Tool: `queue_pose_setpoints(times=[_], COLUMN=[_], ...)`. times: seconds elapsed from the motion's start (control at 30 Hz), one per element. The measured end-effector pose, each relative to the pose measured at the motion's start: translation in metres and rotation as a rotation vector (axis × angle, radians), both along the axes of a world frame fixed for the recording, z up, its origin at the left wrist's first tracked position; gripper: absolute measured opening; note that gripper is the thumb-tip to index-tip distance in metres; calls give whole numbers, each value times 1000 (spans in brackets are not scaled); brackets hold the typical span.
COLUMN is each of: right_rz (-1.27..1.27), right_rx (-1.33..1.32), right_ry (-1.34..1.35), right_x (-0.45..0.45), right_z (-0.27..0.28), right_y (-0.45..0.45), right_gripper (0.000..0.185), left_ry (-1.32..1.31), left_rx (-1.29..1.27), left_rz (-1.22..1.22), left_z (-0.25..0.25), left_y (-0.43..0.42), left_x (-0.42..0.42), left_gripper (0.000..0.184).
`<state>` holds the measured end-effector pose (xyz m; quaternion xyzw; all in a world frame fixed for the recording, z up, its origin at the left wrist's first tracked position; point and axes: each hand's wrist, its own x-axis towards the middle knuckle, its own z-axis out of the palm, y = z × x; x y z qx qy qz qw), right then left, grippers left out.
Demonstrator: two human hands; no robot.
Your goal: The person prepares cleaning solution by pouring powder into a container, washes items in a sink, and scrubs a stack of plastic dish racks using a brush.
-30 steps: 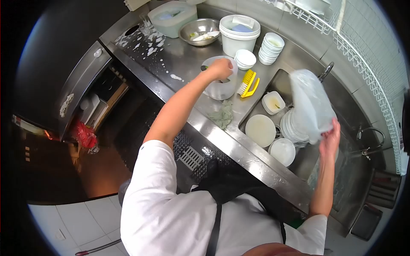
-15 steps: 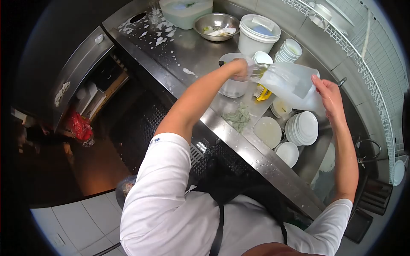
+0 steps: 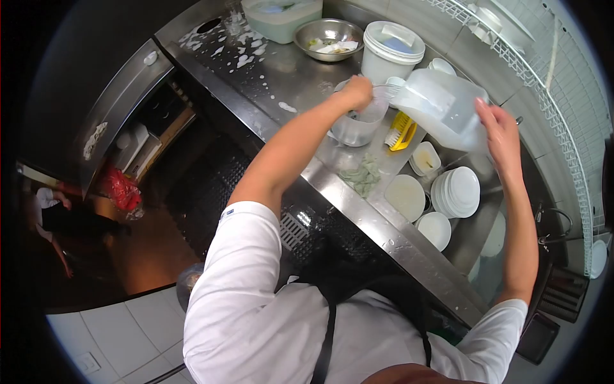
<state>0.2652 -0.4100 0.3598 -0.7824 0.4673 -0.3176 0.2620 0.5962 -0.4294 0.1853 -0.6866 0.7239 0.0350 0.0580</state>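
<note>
My right hand point(image 3: 499, 131) grips the rim of a translucent plastic container point(image 3: 441, 112), which is tilted with its mouth facing left. My left hand point(image 3: 358, 93) is closed over a second clear plastic tub point(image 3: 358, 131) standing on the counter. A thin metallic streak runs from it toward the tilted container; what it holds is too blurred to name. Just below the tilted container lies a yellow scrub brush point(image 3: 403, 131) with white bristles. A pale green wet cloth point(image 3: 362, 176) rests near the counter edge.
Stacked white bowls point(image 3: 457, 192), a round pale dish point(image 3: 404, 200) and a small plate point(image 3: 434, 231) stand by the sink. Behind are a white bucket point(image 3: 391, 54) and a steel bowl point(image 3: 328, 40) with scraps. Foam spots the steel counter point(image 3: 281, 70). Another person point(image 3: 54, 208) is at far left.
My left hand has drawn back slightly from the tilted container and sits over the tub. The tilted container has shifted a little right, baring more of the brush. A person has come into view at left.
</note>
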Motion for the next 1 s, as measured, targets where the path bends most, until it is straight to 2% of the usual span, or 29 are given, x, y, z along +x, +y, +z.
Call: queue_pose_setpoints(times=[0.13,0.17,0.2,0.27,0.3,0.33,0.37,0.4,0.43,0.47,0.5,0.53,0.6,0.67,0.7,0.73,0.77,0.8,0.83,0.87,0.9,0.93,1.0], right_rz=[-212,-389,-369,-528,-617,-795,-858,-898,-930,-1064,-1171,-1204,-1281,-1086,-779,-600,-465,-170,-71,115,405,511,549], right_rx=[232,137,88,46,35,170,127,105,81,100,102,42,-92,-222,-310,-232,-87,-31,99,279,152,81,201], right_ry=[-406,-463,-576,-490,-468,-561,-531,-403,-275,108,500,625,880,760,389,155,32,-80,48,-76,-34,23,4], right_x=[-103,-135,-192,-299,-337,-380,-401,-446,-487,-495,-497,-472,-411,-391,-398,-358,-304,-258,-205,-169,-128,-88,-19], right_z=[-44,-61,-89,-125,-134,-142,-148,-168,-190,-188,-183,-174,-156,-166,-200,-212,-219,-238,-233,-265,-273,-271,-260], right_y=[11,21,21,45,64,74,92,101,98,99,103,108,103,71,42,32,27,23,38,36,42,53,71], right_gripper=[51,53,52,56,54,55,57,60,64,67,71,73,77,55,49,42,39,42,46,50,51,51,51], left_ry=[525,621,713,805,838,868,793,696,538,623,469,470,459,473,449,431,442,454,467,484,461,486,551], left_rx=[-457,-543,-633,-751,-820,-893,-910,-885,-869,-706,-532,-120,170,291,372,403,376,348,323,258,161,109,19], left_rz=[291,369,449,605,674,745,885,973,923,1036,1062,1251,1405,1583,1671,1723,1668,1622,1585,1476,1455,1393,1295], left_z=[38,46,49,38,17,-14,-41,-74,-120,-160,-196,-216,-250,-269,-288,-296,-308,-320,-325,-288,-282,-267,-240], left_y=[60,79,98,148,174,201,231,261,296,333,372,403,461,507,526,535,535,535,541,518,504,487,457], left_x=[17,24,32,49,60,68,66,64,63,52,35,17,-14,-44,-51,-61,-66,-70,-77,-95,-106,-116,-135], left_gripper=[33,35,37,42,42,42,42,40,27,21,48,66,65,68,71,76,75,75,74,72,70,71,68])
